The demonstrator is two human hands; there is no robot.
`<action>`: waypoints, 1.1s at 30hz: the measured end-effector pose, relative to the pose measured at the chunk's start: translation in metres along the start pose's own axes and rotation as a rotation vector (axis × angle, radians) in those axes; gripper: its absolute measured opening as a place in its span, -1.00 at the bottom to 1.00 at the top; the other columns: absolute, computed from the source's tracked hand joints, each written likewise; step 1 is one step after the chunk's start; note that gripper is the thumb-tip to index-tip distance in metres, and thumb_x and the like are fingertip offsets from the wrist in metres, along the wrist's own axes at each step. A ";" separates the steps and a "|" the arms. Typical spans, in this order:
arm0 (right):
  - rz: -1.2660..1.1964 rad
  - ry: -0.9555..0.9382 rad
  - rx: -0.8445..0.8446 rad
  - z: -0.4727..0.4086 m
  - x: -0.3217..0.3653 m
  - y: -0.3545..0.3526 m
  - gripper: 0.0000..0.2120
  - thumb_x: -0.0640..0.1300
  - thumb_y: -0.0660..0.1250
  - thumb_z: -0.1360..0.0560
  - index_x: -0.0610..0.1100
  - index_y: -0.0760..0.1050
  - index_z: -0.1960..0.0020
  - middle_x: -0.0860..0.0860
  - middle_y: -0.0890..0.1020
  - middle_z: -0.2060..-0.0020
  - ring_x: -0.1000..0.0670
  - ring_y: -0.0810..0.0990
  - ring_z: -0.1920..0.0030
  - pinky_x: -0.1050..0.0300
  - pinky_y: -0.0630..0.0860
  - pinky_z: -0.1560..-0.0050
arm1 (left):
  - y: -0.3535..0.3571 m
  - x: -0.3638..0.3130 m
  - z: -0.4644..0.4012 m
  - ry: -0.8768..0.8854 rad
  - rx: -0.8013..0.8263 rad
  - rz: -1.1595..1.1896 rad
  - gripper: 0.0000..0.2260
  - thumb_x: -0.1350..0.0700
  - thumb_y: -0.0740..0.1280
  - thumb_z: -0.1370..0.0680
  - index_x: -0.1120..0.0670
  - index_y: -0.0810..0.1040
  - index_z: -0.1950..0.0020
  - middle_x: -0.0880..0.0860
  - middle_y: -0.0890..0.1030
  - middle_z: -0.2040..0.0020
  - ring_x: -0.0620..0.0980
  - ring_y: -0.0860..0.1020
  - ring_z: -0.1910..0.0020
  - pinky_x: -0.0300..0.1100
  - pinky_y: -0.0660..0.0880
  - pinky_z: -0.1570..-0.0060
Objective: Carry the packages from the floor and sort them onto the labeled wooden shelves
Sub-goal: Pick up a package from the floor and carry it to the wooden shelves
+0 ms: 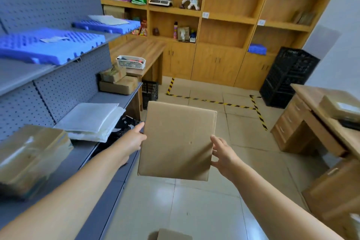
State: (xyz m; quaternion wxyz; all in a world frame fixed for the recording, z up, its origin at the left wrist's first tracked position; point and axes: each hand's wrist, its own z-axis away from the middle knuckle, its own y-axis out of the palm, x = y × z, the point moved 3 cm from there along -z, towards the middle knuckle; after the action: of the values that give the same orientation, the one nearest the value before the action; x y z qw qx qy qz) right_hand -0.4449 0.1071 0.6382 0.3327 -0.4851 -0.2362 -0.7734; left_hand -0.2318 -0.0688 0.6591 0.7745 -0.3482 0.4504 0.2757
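Head view: flat plain brown cardboard box (176,140) was held in mid-air above tiled floor (194,210), between grey pegboard rack (58,84) and wooden desk (321,122). Left hand (134,140) was pressed against left edge, right hand (222,154) clasped on lower right edge. Box judged light, stiff, thin; faces smooth, slip possible. Edge grip on opposite sides judged best. Labelled wooden shelves (229,19) were seen well ahead.

- The tiled floor (204,200) below me carries black crates (288,78) and striped tape (214,101).
- My grey metal shelf (81,154) holds taped boxes (116,82) and white mailers (91,119).
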 end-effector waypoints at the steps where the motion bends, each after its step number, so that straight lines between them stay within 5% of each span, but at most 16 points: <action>1: 0.002 -0.020 0.006 0.007 0.011 0.000 -0.66 0.13 0.18 -0.55 -0.02 0.32 -0.25 -0.11 0.40 -0.33 -0.13 0.35 -0.36 -0.26 0.27 -0.38 | -0.005 -0.011 0.006 0.019 -0.019 -0.014 -0.47 0.22 0.11 -0.57 -0.12 0.11 -0.50 0.06 0.27 -0.48 0.06 0.35 -0.35 -0.10 0.39 -0.17; 7: 0.042 -0.151 -0.021 0.049 0.062 0.007 -0.68 0.18 0.10 -0.57 0.04 0.33 -0.24 -0.01 0.48 -0.22 -0.02 0.41 -0.27 -0.09 0.35 -0.32 | -0.037 -0.059 0.040 0.115 -0.066 -0.035 -0.57 0.16 0.04 -0.60 -0.09 0.20 -0.48 0.15 0.48 -0.27 0.08 0.51 -0.14 -0.09 0.48 -0.07; 13: 0.086 -0.224 -0.041 0.078 0.094 0.019 -0.58 0.16 0.01 -0.60 -0.02 0.32 -0.34 -0.01 0.46 -0.29 -0.03 0.41 -0.29 -0.03 0.33 -0.26 | -0.054 -0.098 0.068 0.184 -0.021 0.130 -0.61 0.07 0.00 -0.64 0.04 0.17 -0.48 0.23 0.32 -0.43 0.19 0.52 -0.15 -0.03 0.45 -0.15; 18: 0.069 -0.241 -0.024 0.090 0.106 0.024 -0.51 0.20 -0.05 -0.60 -0.04 0.33 -0.37 -0.02 0.44 -0.37 -0.06 0.38 -0.37 -0.07 0.32 -0.32 | -0.069 -0.110 0.076 0.248 -0.028 0.321 -0.64 -0.03 0.01 -0.63 0.03 0.36 -0.37 0.15 0.47 -0.31 0.16 0.54 -0.11 0.06 0.43 -0.22; 22: -0.030 -0.240 0.000 0.099 0.114 0.029 -0.50 0.19 -0.05 -0.60 -0.11 0.40 -0.31 -0.05 0.47 -0.34 -0.09 0.39 -0.37 -0.15 0.30 -0.39 | -0.075 -0.119 0.084 0.317 -0.007 0.502 -0.63 -0.11 -0.01 -0.62 0.02 0.50 -0.13 0.11 0.59 -0.02 0.05 0.55 0.10 -0.10 0.46 0.14; 25: -0.076 -0.245 -0.011 0.104 0.122 0.032 -0.50 0.18 -0.04 -0.60 -0.13 0.42 -0.27 -0.06 0.49 -0.31 -0.10 0.41 -0.36 -0.13 0.34 -0.35 | -0.082 -0.122 0.082 0.344 -0.012 0.528 -0.61 -0.17 -0.02 -0.60 0.02 0.51 0.01 0.11 0.61 0.03 0.05 0.55 0.15 -0.12 0.44 0.22; 30: -0.072 -0.276 0.000 0.109 0.132 0.038 -0.58 0.15 -0.02 -0.61 -0.10 0.48 -0.03 -0.07 0.53 -0.27 -0.09 0.45 -0.32 -0.08 0.37 -0.36 | -0.088 -0.125 0.075 0.367 0.047 0.435 -0.54 -0.24 -0.06 -0.57 -0.06 0.45 -0.26 0.15 0.58 -0.14 0.06 0.56 0.03 -0.14 0.41 0.20; 33: -0.130 -0.295 -0.019 0.108 0.133 0.037 -0.58 0.13 0.02 -0.61 -0.17 0.48 -0.04 -0.07 0.55 -0.20 -0.10 0.50 -0.26 -0.07 0.38 -0.36 | -0.092 -0.121 0.071 0.363 0.087 0.370 -0.45 -0.31 -0.07 -0.53 -0.06 0.41 -0.33 0.09 0.57 -0.20 0.04 0.55 -0.11 -0.13 0.41 -0.01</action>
State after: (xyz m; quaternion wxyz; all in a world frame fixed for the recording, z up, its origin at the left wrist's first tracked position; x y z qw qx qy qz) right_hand -0.3944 0.1191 0.8058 0.2390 -0.5802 -0.3060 -0.7160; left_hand -0.1819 -0.0824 0.8186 0.6314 -0.2702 0.6496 0.3262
